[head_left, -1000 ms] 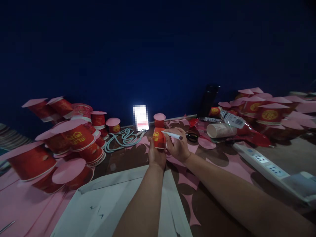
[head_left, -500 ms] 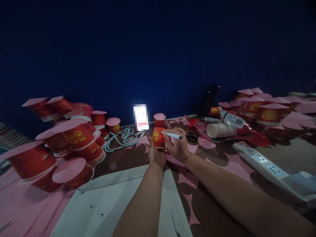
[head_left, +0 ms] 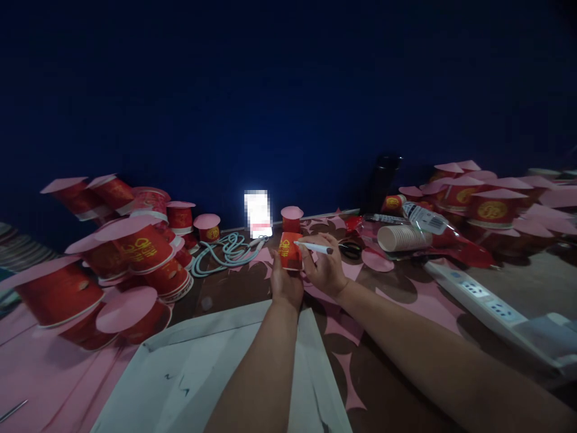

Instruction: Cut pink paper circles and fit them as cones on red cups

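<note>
My left hand point(head_left: 285, 287) grips a small red paper cup point(head_left: 290, 252) with a gold emblem, holding it upside down on the brown table point(head_left: 396, 349). My right hand point(head_left: 325, 269) pinches a white pen point(head_left: 314, 247) with its tip against the cup's upper edge. Both hands sit close together at the middle of the table.
Piles of red cups capped with pink paper discs lie at the left point(head_left: 130, 249) and right point(head_left: 478, 201). A lit phone point(head_left: 257, 214), a light blue cable point(head_left: 223, 251), scissors point(head_left: 349, 248), a stack of plain cups point(head_left: 403, 237), a power strip point(head_left: 473, 291), pink scraps and white paper point(head_left: 216, 367) surround my hands.
</note>
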`<action>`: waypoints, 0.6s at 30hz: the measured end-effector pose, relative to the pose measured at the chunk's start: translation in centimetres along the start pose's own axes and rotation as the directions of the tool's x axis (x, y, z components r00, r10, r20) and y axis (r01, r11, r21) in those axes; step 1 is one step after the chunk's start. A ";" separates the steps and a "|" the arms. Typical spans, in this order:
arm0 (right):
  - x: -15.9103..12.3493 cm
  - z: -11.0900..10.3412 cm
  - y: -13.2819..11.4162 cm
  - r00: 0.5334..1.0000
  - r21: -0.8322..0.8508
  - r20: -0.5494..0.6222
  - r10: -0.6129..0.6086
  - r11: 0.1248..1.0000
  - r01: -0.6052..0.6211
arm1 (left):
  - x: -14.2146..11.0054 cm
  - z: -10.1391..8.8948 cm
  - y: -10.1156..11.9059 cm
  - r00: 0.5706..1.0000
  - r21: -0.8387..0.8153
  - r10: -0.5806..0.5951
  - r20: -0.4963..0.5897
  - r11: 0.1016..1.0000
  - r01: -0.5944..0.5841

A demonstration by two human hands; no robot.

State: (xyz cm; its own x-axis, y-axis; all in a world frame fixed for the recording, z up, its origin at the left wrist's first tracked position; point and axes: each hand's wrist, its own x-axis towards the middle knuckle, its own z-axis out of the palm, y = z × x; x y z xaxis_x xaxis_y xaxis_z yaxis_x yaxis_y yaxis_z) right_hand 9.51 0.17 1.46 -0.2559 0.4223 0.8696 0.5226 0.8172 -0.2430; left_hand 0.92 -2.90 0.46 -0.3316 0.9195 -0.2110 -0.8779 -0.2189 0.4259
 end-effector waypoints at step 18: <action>-0.2 0.1 0.1 1.000 0.006 0.019 -0.002 1.000 0.002 | -0.1 0.1 0.1 1.000 -0.015 -0.022 -0.009 1.000 0.021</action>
State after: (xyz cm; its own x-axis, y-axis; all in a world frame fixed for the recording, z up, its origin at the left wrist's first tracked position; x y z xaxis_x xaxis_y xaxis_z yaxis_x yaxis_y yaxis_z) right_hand 9.55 0.17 1.26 -0.2726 0.4276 0.8619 0.5174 0.8204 -0.2434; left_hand 0.90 -2.94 0.60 -0.3156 0.9211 -0.2279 -0.8897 -0.2038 0.4085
